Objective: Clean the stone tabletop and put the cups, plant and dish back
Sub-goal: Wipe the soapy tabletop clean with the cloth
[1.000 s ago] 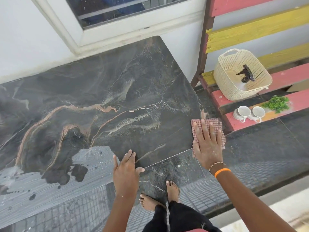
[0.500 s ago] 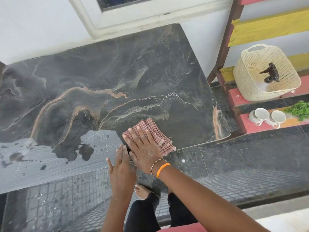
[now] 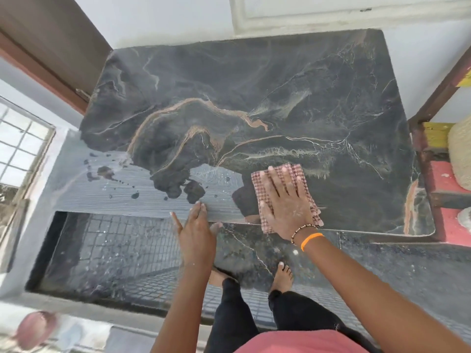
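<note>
The dark stone tabletop (image 3: pixel 254 103) with orange and white veins fills the middle of the view. My right hand (image 3: pixel 285 200) presses flat, fingers spread, on a red checked cloth (image 3: pixel 293 171) near the front edge. My left hand (image 3: pixel 196 230) lies with straight fingers on the front edge, just left of the cloth. A pale grey glare band with dark patches (image 3: pixel 127 189) covers the front left of the slab. The cups, plant and dish are out of view.
A woven cream basket (image 3: pixel 460 154) and a red and yellow painted bench (image 3: pixel 443 174) show at the right edge. A brown door frame (image 3: pixel 51 52) stands at back left. My bare feet (image 3: pixel 281 275) stand on dark floor tiles below the slab.
My right hand has swept the cloth leftward along the front edge from the right corner to the middle. The view has swung left, so the cups and plant have left the frame.
</note>
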